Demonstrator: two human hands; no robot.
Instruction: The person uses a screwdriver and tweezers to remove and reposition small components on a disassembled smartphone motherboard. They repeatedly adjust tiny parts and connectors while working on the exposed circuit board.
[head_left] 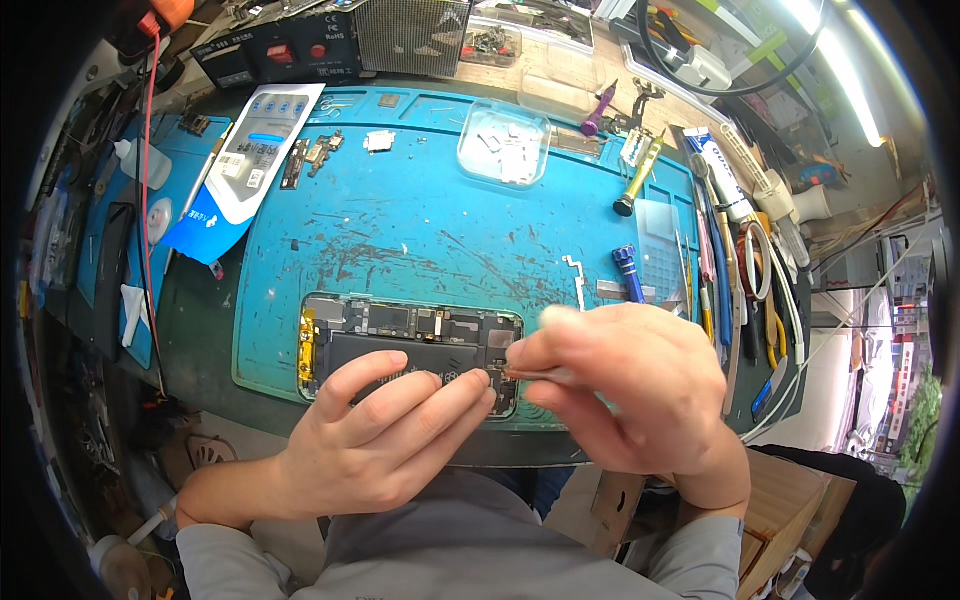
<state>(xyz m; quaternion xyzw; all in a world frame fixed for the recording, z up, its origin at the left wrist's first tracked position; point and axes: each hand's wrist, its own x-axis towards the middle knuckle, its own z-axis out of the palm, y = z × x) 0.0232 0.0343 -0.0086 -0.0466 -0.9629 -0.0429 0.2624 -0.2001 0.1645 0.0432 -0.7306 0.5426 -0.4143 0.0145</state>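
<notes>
An opened smartphone [400, 325] lies on the blue work mat [430, 230], its circuit boards, dark battery and yellow part at the left end showing. My left hand [375, 440] rests over its lower middle, fingers apart and bent, fingertips on the battery and near the right end; the thumb is hidden. My right hand [640, 385] pinches a slim metal tool [545, 375], apparently tweezers, whose tip meets the phone's lower right area near my left fingertips. A blue screwdriver [628, 275] and a small white bracket [576, 275] lie just above my right hand.
A clear tub of small parts [502, 142], loose boards [310, 160] and a yellow-green screwdriver [640, 175] lie toward the back. A blue-white package [240, 160] is at left. Pens, cables and tools [760, 260] crowd the right edge; a black powered box [290, 50] stands behind.
</notes>
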